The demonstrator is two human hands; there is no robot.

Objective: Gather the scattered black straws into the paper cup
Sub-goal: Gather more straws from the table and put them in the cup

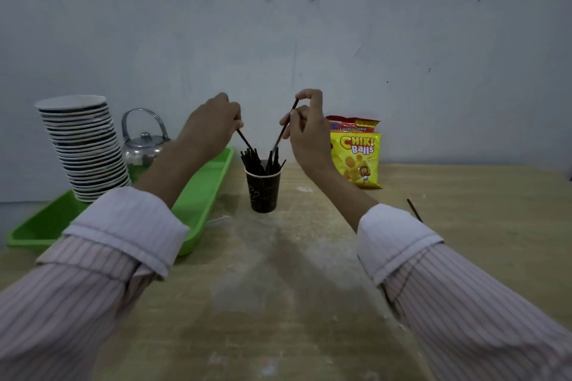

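A dark paper cup (263,192) stands upright on the wooden table, with several black straws (252,159) sticking out of it. My left hand (210,127) hovers above and left of the cup, pinching one black straw (244,138) that slants down toward the rim. My right hand (305,124) is above and right of the cup, holding another black straw (283,130) whose lower end reaches the cup's mouth. One loose black straw (414,210) lies on the table to the right, partly hidden by my right sleeve.
A green tray (198,192) lies left of the cup, carrying a tall stack of paper cups (83,145) and a metal kettle (144,142). Yellow and red snack bags (356,158) lean on the wall at right. A clear wrapper (218,220) lies by the tray.
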